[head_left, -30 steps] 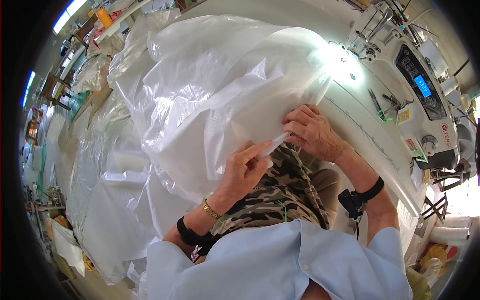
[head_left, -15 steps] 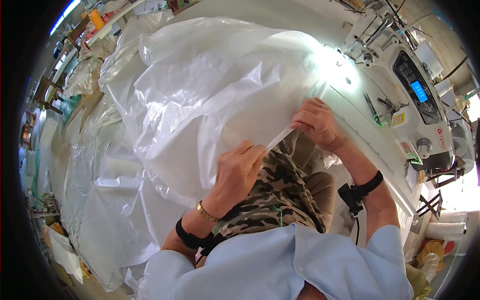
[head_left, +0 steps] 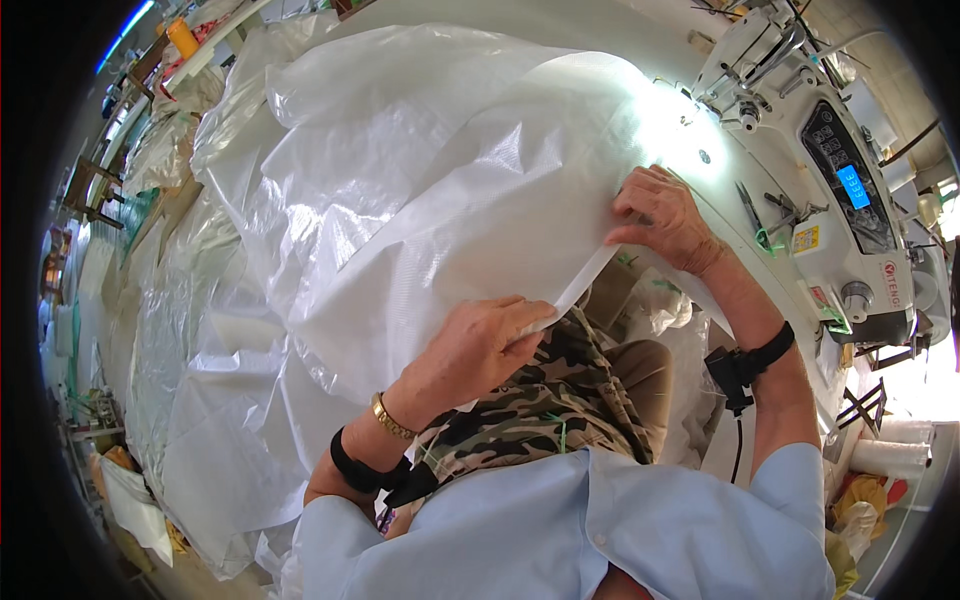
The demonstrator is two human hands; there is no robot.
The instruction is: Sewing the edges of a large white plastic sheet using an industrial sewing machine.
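Note:
A large translucent white plastic sheet [head_left: 430, 190] spreads over my lap and the table, bunched and shiny on the left. A narrow folded strip runs along its near edge. My left hand [head_left: 488, 345] pinches this folded edge between thumb and fingers, above my camouflage-clad lap. Farther up the same edge, close to the sewing machine's lit needle area, my right hand [head_left: 662, 222] is bent over the sheet with its thumb at the fold. The white sewing machine [head_left: 800, 150] stands just beyond it at the upper right, its lamp glaring on the sheet.
Dark-bladed thread snips [head_left: 748, 205] and other small tools with green handles lie on the machine table [head_left: 725, 190]. White rolls [head_left: 890, 458] are stacked at the lower right. More crumpled sheeting [head_left: 215, 420] heaps on the left, with an orange container [head_left: 182, 38] at the far left.
My right hand has slid up and right along the fold, toward the needle area. My left hand has turned flatter, shifting slightly down while still gripping the edge.

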